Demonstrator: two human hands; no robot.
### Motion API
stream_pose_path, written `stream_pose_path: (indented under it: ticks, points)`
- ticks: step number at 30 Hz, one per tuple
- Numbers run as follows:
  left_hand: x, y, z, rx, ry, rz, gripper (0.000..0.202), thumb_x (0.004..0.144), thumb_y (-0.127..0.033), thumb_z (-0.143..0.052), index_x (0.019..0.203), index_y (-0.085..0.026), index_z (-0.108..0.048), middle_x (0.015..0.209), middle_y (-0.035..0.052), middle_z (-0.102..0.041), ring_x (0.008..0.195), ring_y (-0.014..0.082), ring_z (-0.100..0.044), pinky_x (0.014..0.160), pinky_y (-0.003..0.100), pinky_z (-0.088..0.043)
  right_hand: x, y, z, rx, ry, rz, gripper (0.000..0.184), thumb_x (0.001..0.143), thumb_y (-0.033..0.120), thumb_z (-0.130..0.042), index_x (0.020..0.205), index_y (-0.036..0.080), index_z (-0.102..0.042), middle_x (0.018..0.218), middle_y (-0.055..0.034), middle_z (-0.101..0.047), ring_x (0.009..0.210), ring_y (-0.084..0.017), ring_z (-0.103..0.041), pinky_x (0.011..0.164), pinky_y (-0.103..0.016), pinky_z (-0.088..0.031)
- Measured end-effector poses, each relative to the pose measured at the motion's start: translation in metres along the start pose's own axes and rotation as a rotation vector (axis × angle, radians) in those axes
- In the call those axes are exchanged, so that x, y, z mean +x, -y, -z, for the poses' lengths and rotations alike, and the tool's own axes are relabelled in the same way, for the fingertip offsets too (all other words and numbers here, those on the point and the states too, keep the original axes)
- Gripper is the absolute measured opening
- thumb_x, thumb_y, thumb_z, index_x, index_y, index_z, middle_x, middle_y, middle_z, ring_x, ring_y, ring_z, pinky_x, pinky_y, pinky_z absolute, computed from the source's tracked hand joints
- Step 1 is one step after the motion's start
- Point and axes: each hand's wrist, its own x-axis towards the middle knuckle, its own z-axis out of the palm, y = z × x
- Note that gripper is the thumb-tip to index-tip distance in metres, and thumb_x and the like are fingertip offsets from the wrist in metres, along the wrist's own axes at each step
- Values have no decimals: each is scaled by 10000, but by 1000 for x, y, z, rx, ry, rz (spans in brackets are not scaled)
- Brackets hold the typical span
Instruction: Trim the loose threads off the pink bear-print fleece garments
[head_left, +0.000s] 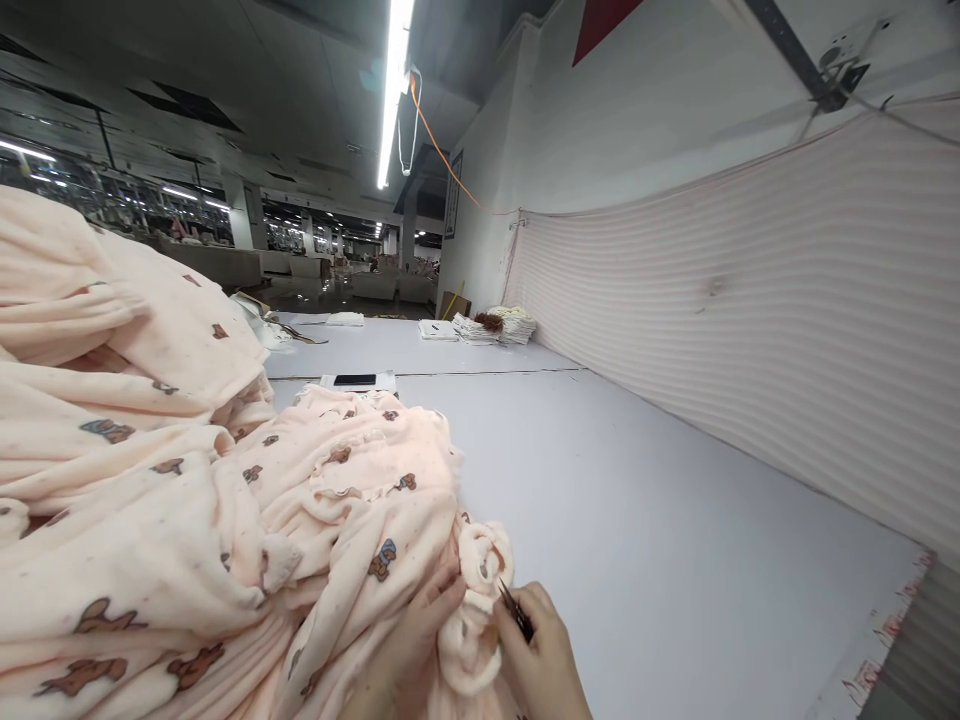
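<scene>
A large heap of pale pink fleece fabric [187, 520], printed with small brown bears, fills the left and lower left. At its right edge stands a thick, rolled loop of the same fleece [484, 556], with another rolled fold below it. My left hand [424, 625] grips the fleece just left of these loops, its fingertips partly sunk in the cloth. On the right side, my right hand [547, 650] is closed around small dark thread snips [517, 612]. The snips' pointed tips lie close to the loop; whether they touch it, I cannot tell.
The white tabletop [615, 500] stretches right and away. A dark phone [355, 380] lies behind the heap. Folded white stacks [480, 328] sit at the far end. A pale striped cloth [750, 300] hangs along the right side. Overhead is a tube light [395, 90].
</scene>
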Motion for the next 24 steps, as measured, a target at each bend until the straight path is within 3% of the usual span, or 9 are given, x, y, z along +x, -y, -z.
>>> stream_pose_path:
  ticks: [3, 8, 12, 15, 21, 24]
  points:
    - [-4, 4, 7, 175, 58, -129, 557, 681, -177, -760, 1200, -213, -562, 1142, 62, -659, 1133, 251, -552, 962, 357, -427, 11, -2, 7, 131, 1, -31, 276, 899, 394, -473, 690, 220, -517, 756, -2, -534, 718, -172, -523, 670, -256, -394]
    - [-10, 5, 15, 344, 11, -84, 412, 778, -279, -611, 1171, -159, -589, 1048, 93, -703, 993, 265, -621, 884, 392, -445, 17, -4, 4, 244, 4, -98, 284, 895, 434, -477, 745, 208, -559, 697, 7, -581, 662, -164, -513, 636, -251, -411]
    - [-15, 5, 9, 363, 101, -112, 508, 662, -136, -623, 1166, -198, -604, 1094, 69, -699, 1033, 254, -606, 924, 378, -424, 15, -2, 2, 370, -29, -156, 342, 896, 485, -441, 925, 185, -603, 726, 2, -611, 682, -172, -559, 620, -250, -448]
    - [-18, 8, 2, 425, 75, -179, 404, 648, -89, -610, 1031, -194, -686, 1038, 55, -710, 1031, 255, -581, 949, 370, -379, 14, 2, 4, 409, -78, -180, 380, 864, 542, -466, 841, 187, -598, 631, 26, -565, 592, -160, -530, 555, -243, -423]
    - [-26, 7, 6, 237, 153, -178, 293, 666, -101, -578, 924, -135, -713, 870, 58, -721, 888, 238, -611, 815, 326, -417, 7, 6, 7, 442, -146, -145, 374, 797, 548, -580, 716, 184, -567, 632, 33, -530, 612, -136, -480, 567, -219, -393]
    - [-29, 8, 16, 57, 160, -157, 279, 681, -156, -515, 889, -136, -701, 829, 59, -715, 867, 225, -626, 777, 316, -438, -2, 9, 5, 478, -149, -153, 376, 784, 544, -590, 769, 169, -598, 696, 4, -580, 657, -151, -513, 603, -233, -426]
